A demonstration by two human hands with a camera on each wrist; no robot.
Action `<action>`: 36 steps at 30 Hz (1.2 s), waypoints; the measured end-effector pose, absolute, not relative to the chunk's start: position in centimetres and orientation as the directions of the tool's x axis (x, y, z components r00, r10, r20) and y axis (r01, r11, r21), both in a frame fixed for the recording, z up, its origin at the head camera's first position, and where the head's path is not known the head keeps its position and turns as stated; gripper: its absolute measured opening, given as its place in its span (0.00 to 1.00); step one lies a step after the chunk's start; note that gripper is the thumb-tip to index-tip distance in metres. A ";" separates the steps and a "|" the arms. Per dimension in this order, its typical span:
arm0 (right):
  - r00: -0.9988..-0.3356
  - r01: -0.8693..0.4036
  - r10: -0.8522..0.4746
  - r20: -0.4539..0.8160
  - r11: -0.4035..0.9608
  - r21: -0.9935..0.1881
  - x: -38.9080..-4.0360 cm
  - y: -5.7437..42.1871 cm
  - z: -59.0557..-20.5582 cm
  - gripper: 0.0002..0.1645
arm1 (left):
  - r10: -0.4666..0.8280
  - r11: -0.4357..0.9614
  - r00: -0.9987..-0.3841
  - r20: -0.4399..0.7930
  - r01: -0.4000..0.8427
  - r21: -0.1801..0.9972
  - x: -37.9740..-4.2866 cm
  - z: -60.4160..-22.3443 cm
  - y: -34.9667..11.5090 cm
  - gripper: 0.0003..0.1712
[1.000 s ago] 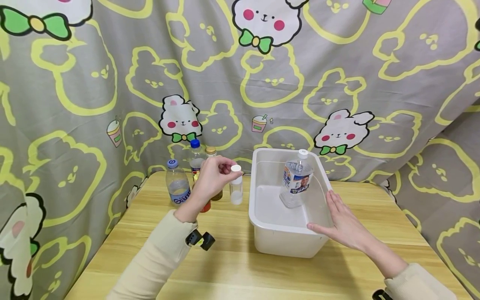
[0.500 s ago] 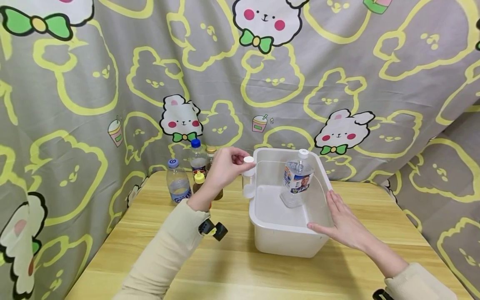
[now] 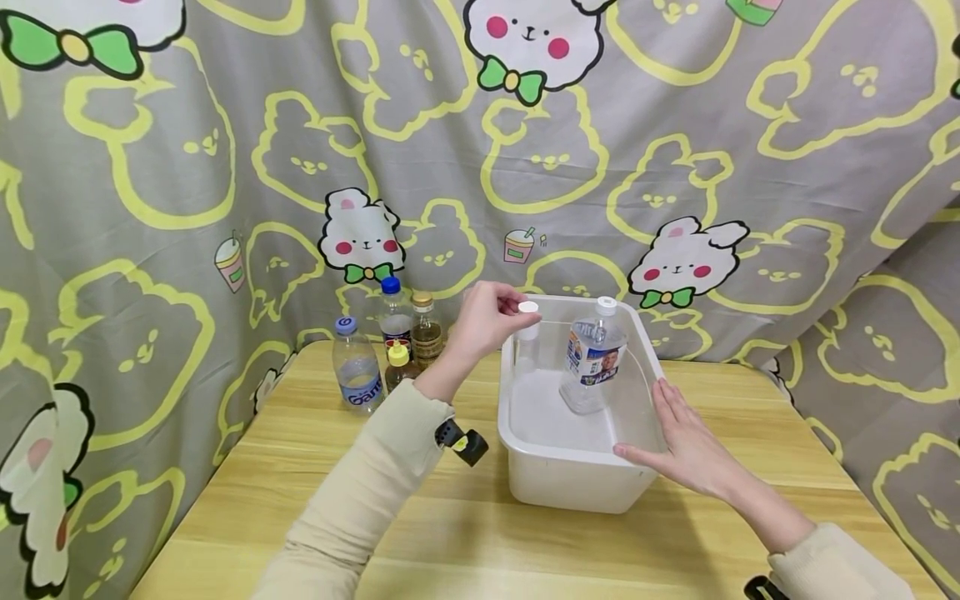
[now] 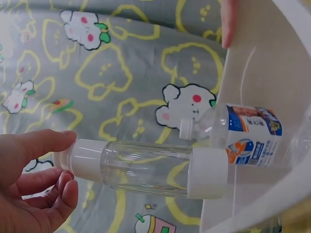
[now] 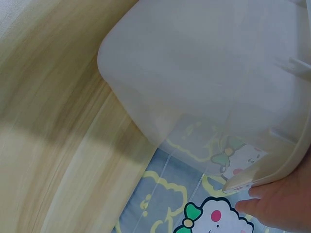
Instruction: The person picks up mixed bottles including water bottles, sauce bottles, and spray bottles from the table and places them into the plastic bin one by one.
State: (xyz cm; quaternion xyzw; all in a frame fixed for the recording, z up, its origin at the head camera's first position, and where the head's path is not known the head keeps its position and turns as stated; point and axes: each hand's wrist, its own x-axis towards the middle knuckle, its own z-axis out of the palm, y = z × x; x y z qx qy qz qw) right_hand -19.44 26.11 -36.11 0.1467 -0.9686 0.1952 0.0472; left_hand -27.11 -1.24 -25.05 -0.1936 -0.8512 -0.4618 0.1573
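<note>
Since a second ago, the left hand [image 3: 483,321] has carried the small clear bottle [image 4: 146,167] to the right, from just beside the white tub [image 3: 573,490] to over the tub's back left part. The right hand [image 3: 686,450] has stayed on the tub's right edge.

From far off I see a yellowish wood table [image 3: 420,542] under the tub. Grey cloth [image 3: 431,154] hangs behind it and at both sides, with yellow animal shapes and white bunnies in green bows.

On the left side of the table I see four bottles close together: a pale-blue-top bottle [image 3: 357,371], a blue-top bottle [image 3: 394,323], a gold-top bottle [image 3: 427,335] and a yellow-top bottle [image 3: 401,368]. The left arm hides the low part of the yellow-top one. Inside the tub a big clear bottle [image 3: 592,358] with a blue and white label stands to the right of the small one.

I see the left thumb and fingers pinch the small bottle's white cap. Its long way runs up and down, cap up and white bottom down. I cannot tell how deep the bottom hangs. The right hand lies flat, fingers straight, thumb apart.
</note>
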 end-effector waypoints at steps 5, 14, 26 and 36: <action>-0.953 -0.301 -0.264 0.149 0.884 -0.358 -19.5 26.1 -36.1 0.63 | 0.192 0.502 -0.888 0.419 0.455 0.735 -27.6 -24.8 0.0 0.11; -0.955 -0.296 -0.261 0.143 0.885 -0.361 -19.5 26.1 -36.0 0.63 | 0.198 0.558 -0.926 0.323 0.377 0.739 -29.1 -25.0 1.7 0.11; -0.955 -0.294 -0.258 0.146 0.886 -0.359 -19.4 26.1 -36.0 0.63 | 0.206 0.635 -0.936 0.284 0.349 0.690 -30.9 -25.6 3.8 0.11; -0.955 -0.295 -0.257 0.151 0.884 -0.363 -19.4 26.0 -36.0 0.63 | 0.219 0.693 -0.938 0.267 0.342 0.635 -32.3 -26.4 4.8 0.10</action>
